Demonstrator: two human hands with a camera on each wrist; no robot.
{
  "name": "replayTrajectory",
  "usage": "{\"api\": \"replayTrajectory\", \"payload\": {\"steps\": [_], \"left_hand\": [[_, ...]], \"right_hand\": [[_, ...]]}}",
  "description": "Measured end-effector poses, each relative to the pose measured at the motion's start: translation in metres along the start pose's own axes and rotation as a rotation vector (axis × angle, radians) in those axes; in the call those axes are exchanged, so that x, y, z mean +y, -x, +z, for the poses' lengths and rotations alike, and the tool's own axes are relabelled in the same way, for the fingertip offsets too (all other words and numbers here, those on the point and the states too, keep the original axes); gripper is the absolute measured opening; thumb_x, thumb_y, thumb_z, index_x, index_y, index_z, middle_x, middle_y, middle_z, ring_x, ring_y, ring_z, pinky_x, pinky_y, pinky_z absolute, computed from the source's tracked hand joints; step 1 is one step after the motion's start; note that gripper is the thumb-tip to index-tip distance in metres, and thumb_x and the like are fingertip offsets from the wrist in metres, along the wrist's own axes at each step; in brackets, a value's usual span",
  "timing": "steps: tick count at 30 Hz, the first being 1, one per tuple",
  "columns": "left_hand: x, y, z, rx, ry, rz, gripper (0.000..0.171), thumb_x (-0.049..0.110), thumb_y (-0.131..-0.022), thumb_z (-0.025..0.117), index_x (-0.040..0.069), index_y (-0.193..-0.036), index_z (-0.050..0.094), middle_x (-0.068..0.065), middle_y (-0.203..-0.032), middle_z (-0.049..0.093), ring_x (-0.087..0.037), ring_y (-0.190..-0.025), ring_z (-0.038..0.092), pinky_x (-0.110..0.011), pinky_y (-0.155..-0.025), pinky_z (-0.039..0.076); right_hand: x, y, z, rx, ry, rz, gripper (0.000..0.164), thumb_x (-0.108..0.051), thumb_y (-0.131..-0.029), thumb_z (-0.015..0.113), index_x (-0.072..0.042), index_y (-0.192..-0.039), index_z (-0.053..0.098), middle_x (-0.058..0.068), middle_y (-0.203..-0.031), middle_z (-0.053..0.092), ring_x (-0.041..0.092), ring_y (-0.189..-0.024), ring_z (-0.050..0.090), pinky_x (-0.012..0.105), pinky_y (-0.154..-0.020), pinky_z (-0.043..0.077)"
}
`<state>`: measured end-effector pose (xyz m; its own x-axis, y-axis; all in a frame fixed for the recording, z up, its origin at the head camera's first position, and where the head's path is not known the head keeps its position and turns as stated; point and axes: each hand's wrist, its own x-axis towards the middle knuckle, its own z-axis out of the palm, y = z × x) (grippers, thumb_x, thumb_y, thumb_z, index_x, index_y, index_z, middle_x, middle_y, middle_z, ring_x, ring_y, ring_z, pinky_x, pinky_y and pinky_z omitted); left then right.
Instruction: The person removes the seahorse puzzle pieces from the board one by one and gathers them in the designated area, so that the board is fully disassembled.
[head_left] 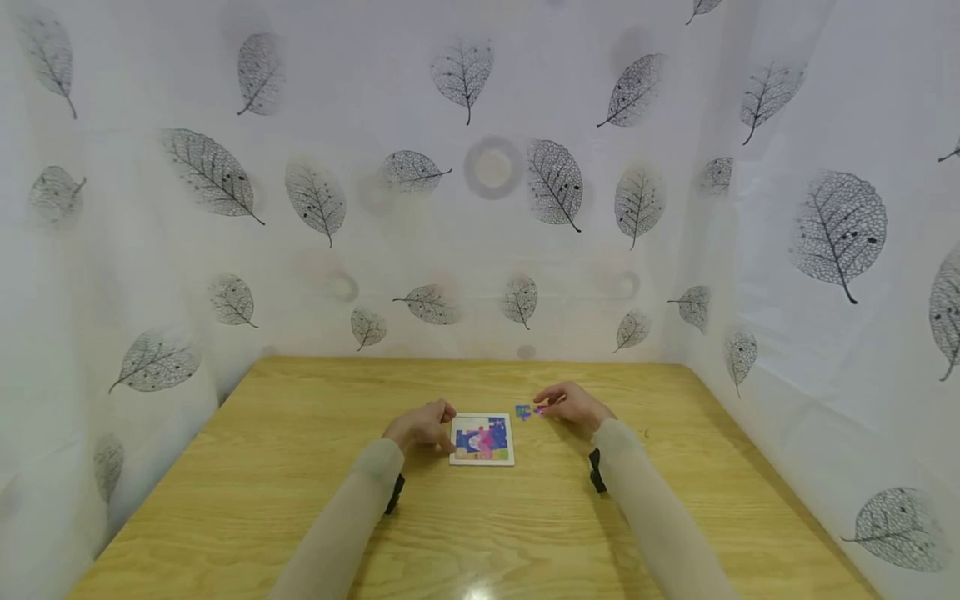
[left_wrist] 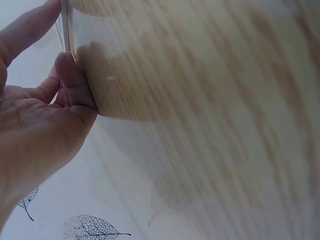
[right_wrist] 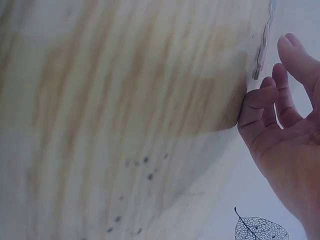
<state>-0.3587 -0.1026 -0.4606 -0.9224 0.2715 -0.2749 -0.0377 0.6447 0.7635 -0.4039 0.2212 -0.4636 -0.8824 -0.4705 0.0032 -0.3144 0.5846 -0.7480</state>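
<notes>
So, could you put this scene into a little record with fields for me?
Left hand: touching the puzzle board at its left side
Right hand: fingertips close by the pinkish piece
Blue-green piece: loose, between pinkish piece and board
Board look: white-rimmed, picture partly filled in
Surface: wooden table
Backdrop: white curtain with leaf prints

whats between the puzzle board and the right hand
The head view shows a blue-green puzzle piece nearer the puzzle board and a pinkish piece by the right hand.
</notes>
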Motion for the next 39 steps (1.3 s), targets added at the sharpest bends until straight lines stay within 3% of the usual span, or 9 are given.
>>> {"api": "replayTrajectory", "payload": {"steps": [4,8,14,17,22,24,32,39], "left_hand": [[0.0,0.0,0.001,0.001,0.005,-0.006,0.059,0.0,-0.073,0.082,0.004,-0.123,0.052,-0.015,-0.13,0.05,-0.03,-0.12,0.046,-0.049,-0.112,0.034],[0.0,0.0,0.001,0.0,-0.008,-0.007,0.058,0.0,-0.073,0.082,0.004,-0.122,0.052,-0.014,-0.129,0.05,-0.029,-0.119,0.046,-0.049,-0.112,0.034],[-0.001,0.002,0.001,-0.009,-0.038,0.033,0.061,0.005,-0.072,0.083,0.003,-0.124,0.051,-0.016,-0.133,0.05,-0.033,-0.126,0.046,-0.048,-0.112,0.035],[-0.002,0.003,0.003,-0.011,-0.045,0.055,0.064,0.007,-0.071,0.085,0.002,-0.125,0.05,-0.018,-0.134,0.05,-0.035,-0.128,0.046,-0.049,-0.112,0.035],[-0.001,0.003,0.006,0.009,-0.036,0.012,0.062,0.007,-0.07,0.086,0.004,-0.122,0.051,-0.017,-0.133,0.051,-0.034,-0.125,0.047,-0.05,-0.112,0.034],[-0.001,0.002,0.007,0.014,-0.027,-0.004,0.062,0.006,-0.07,0.086,0.005,-0.121,0.051,-0.017,-0.134,0.05,-0.033,-0.125,0.046,-0.05,-0.113,0.033],[0.0,0.002,0.007,0.011,-0.02,0.0,0.062,0.005,-0.07,0.086,0.004,-0.121,0.05,-0.018,-0.133,0.05,-0.034,-0.126,0.046,-0.05,-0.113,0.033],[0.0,-0.002,0.005,0.014,-0.045,0.001,0.063,0.007,-0.071,0.086,0.005,-0.123,0.051,-0.017,-0.134,0.05,-0.033,-0.124,0.047,-0.05,-0.112,0.035]], "right_hand": [[-0.003,0.004,-0.001,-0.028,-0.01,-0.065,0.027,-0.008,-0.089,0.067,-0.003,-0.116,0.069,0.012,-0.1,0.065,0.019,-0.087,0.058,0.026,-0.069,0.05],[-0.005,0.001,0.004,-0.034,-0.006,-0.018,0.028,-0.004,-0.09,0.066,0.0,-0.118,0.068,0.016,-0.106,0.068,0.023,-0.093,0.061,0.028,-0.077,0.052],[-0.013,-0.004,0.016,-0.051,-0.027,-0.016,0.028,-0.006,-0.089,0.069,0.003,-0.116,0.068,0.019,-0.113,0.07,0.024,-0.101,0.064,0.029,-0.087,0.052],[-0.019,-0.005,0.021,-0.068,-0.05,-0.01,0.028,-0.007,-0.088,0.07,0.002,-0.115,0.069,0.017,-0.114,0.07,0.022,-0.099,0.065,0.032,-0.086,0.053],[-0.032,-0.009,0.03,-0.111,-0.041,-0.014,0.023,-0.004,-0.088,0.069,-0.001,-0.111,0.072,0.015,-0.111,0.072,0.02,-0.092,0.065,0.034,-0.08,0.055],[-0.036,-0.01,0.033,-0.12,-0.034,-0.012,0.022,-0.004,-0.088,0.069,-0.003,-0.11,0.073,0.013,-0.109,0.072,0.017,-0.089,0.064,0.03,-0.077,0.055],[-0.038,-0.014,0.041,-0.155,-0.036,-0.033,0.02,-0.002,-0.088,0.069,-0.001,-0.108,0.073,0.013,-0.105,0.073,0.012,-0.078,0.063,0.03,-0.069,0.056],[-0.045,-0.017,0.045,-0.167,-0.004,-0.034,0.026,-0.003,-0.088,0.069,-0.004,-0.113,0.071,0.01,-0.108,0.072,0.016,-0.09,0.065,0.029,-0.076,0.055]]}}
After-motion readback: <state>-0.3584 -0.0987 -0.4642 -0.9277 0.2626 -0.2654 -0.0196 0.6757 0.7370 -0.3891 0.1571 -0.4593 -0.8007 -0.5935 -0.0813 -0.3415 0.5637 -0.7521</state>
